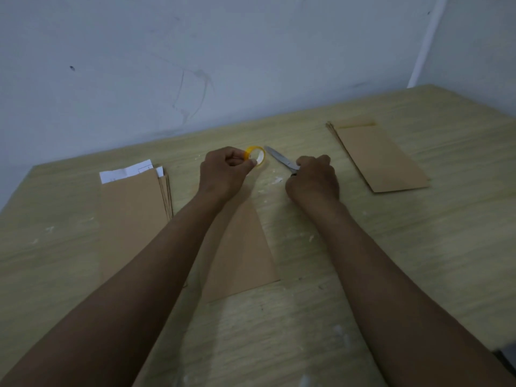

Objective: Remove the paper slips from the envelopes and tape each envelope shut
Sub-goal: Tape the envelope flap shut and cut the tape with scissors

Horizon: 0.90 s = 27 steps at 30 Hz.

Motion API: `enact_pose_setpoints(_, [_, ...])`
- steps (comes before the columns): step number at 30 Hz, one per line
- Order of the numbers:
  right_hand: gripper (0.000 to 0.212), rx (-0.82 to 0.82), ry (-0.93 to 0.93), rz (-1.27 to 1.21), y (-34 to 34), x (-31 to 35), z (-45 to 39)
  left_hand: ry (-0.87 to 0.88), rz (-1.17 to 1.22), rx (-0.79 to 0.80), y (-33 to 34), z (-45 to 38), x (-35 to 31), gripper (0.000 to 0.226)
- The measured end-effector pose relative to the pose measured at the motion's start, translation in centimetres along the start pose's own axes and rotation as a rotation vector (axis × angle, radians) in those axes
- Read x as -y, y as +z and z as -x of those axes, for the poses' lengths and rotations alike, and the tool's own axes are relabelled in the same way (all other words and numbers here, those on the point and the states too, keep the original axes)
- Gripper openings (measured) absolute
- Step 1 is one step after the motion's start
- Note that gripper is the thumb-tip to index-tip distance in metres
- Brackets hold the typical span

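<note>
- Left hand (pixel 223 171): pinches tape roll (pixel 255 157), far centre.
- Right hand (pixel 312 180): fingers curled round scissors (pixel 280 159).
- Envelope (pixel 240 247): flat, near centre, between the forearms.
- Envelope stack (pixel 131 213) with paper slips (pixel 125 171): left.

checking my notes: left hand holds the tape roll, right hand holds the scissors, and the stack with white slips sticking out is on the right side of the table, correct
Not quite. The head view shows the stack with white slips on the left side of the table; the envelopes on the right show no slips. The rest holds: left hand holds the tape roll, right hand holds the scissors.
</note>
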State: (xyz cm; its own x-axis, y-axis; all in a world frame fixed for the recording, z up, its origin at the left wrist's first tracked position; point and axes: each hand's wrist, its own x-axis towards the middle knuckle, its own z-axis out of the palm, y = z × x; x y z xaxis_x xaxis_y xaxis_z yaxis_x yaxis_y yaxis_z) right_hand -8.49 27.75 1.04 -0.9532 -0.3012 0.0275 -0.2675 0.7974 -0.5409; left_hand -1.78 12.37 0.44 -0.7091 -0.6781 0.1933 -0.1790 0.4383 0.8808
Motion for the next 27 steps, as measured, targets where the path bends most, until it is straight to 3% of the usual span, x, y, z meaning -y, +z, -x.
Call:
enact_pose_setpoints(4, [0.053,0.194,0.109,0.093,-1.6,0.7,-1.0,-0.035,0.05,-0.006,-0.2,0.1,0.2,0.013])
enact_pose_setpoints(7, [0.049,0.251,0.043,0.114,-1.7,1.4,-0.9,-0.048,0.064,-0.044,-0.5,0.0,0.4,0.013])
enact_pose_setpoints(13, [0.042,0.261,-0.064,0.137,-0.6,2.8,0.2,-0.075,0.055,-0.103,-1.4,-0.5,0.5,0.014])
enact_pose_setpoints(18, [0.051,0.315,-0.185,0.034,-1.2,2.7,-0.1,-0.107,0.077,-0.133,-2.2,-1.4,0.4,0.016])
enact_pose_setpoints(22, [0.037,0.294,-0.226,-0.014,-0.2,1.3,-1.0,-0.121,0.08,-0.162,-2.7,-2.2,0.3,0.015])
enact_pose_setpoints(27, [0.045,0.339,-0.258,-0.027,0.3,1.0,-1.3,-0.176,0.066,-0.194,-3.6,-2.8,1.0,0.012])
